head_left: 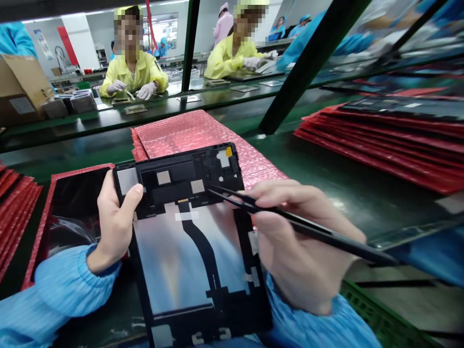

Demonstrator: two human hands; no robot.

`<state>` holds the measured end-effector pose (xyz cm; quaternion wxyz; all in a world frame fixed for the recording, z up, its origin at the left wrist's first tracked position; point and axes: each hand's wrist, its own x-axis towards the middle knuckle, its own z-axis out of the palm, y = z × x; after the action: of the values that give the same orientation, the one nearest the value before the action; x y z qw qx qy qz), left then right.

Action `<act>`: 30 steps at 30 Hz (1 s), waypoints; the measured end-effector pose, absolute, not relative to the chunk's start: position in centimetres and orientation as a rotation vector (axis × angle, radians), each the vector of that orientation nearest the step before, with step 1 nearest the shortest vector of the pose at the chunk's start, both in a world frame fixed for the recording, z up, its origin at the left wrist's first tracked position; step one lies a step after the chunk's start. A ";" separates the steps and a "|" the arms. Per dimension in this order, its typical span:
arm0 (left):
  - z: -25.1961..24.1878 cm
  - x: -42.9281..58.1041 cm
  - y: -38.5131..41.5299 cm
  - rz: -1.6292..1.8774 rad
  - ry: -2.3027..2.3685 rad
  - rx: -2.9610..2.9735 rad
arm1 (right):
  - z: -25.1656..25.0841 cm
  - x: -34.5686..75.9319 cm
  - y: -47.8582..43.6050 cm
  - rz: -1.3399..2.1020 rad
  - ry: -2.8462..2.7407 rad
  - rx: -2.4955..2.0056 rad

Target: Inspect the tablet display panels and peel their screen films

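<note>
The left hand (116,224) holds the left edge of one black tablet panel (188,169), with the thumb on top and the fingers behind it. The right hand (304,251) is curled closed around one pair of long black tweezers (308,227). The tweezer tips (212,189) are at the dark top part of the panel, but it is hard to tell if they pinch anything.

The panel is tilted up above the bench, in the middle and close to the person. One black ribbon cable (203,251) runs down its shiny middle. Three gray patches (163,177) and one yellow tag (229,151) sit near its far end.

Just far of the panel is a pile of pink bubble bags (203,140). One red bag (68,212) lies beside the left hand, with a small red stack (14,208) to its left. A big red stack (377,150) lies on the right. One green crate (384,314) sits at the near right. Across the bench, two co-workers (132,72) in yellow coats work with white gloves on. One cardboard box (21,87) stands at the far left.
</note>
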<state>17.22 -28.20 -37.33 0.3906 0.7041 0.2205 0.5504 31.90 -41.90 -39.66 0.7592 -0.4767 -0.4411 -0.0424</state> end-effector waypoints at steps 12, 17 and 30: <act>-37.0 17.4 -28.6 1.374 0.591 1.762 | -39.6 31.0 -40.6 -0.340 -0.932 -1.166; -36.9 17.3 -28.7 1.362 0.600 1.750 | -39.3 30.9 -40.7 -0.328 -0.967 -1.200; -37.1 17.2 -28.7 1.405 0.575 1.767 | -39.4 31.0 -40.4 -0.128 -0.891 -1.155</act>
<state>17.20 -28.73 -37.07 0.3949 0.6968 0.2269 0.5541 31.02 -40.42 -39.40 0.7438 -0.5273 -0.4067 -0.0582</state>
